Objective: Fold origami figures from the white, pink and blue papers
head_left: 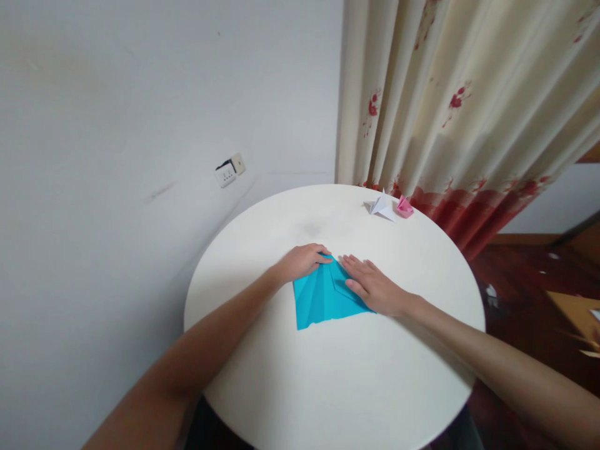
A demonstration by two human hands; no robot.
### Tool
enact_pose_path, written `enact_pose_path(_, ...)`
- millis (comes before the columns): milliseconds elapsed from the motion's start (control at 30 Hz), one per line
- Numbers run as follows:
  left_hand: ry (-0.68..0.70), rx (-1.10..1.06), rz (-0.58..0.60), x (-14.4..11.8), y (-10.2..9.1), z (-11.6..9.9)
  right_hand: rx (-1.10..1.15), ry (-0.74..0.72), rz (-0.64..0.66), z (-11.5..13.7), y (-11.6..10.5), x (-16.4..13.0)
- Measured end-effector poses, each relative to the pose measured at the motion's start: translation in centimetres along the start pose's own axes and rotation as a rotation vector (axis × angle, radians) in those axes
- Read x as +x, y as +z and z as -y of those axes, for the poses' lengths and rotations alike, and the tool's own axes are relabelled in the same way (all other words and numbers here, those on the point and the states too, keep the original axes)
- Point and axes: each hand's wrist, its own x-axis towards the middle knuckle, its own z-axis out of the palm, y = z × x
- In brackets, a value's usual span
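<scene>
A sheet of bright blue paper [315, 300] lies on the white round table [328, 387], with creases fanning down its left part. Its right side is folded over into a flap, and the lower edge looks uneven. At the upper corner my left hand [305, 261] is closed on the paper, fingers and thumb together at the edge. My right hand [375, 289] rests flat along the folded right edge, its fingers stretched out and slightly apart. Part of that edge is hidden under the right palm.
Near the table's far right rim stand a white folded paper piece [382, 207] and a pink folded paper piece [404, 207]. Behind them hangs a cream curtain [422, 94] with red flowers. A wall socket [226, 175] is at the left, above the table's edge.
</scene>
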Motion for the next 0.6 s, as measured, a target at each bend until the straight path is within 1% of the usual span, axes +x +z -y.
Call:
enact_pose_path(67, -0.005, 0.005, -0.007, 0.0, 0.3, 0.2, -0.059, 0.0, 0.017, 0.8, 0.6, 1.5)
enact_pose_path(133, -0.008, 0.002, -0.022, -0.1, 0.6, 0.5, -0.13, -0.02, 0.015, 1.0, 1.3, 2.2)
enact_pose_path(267, -0.006, 0.016, -0.033, 0.0, 0.9, 0.8, -0.211, -0.045, -0.026, 0.5, 2.3, 2.0)
enact_pose_path(367, 0.013, 0.073, -0.01, 0.0, 1.0, 0.9, -0.214, -0.04, -0.021, 0.2, 2.4, 1.8)
enact_pose_path(433, 0.002, 0.103, -0.01, -0.1, 1.1, 1.0, -0.194, -0.02, -0.01, 0.2, 2.2, 2.0)
enact_pose_path(600, -0.045, 0.155, -0.015, -0.5, 1.1, 1.0, -0.15, 0.075, 0.024, 0.3, 1.7, 4.1)
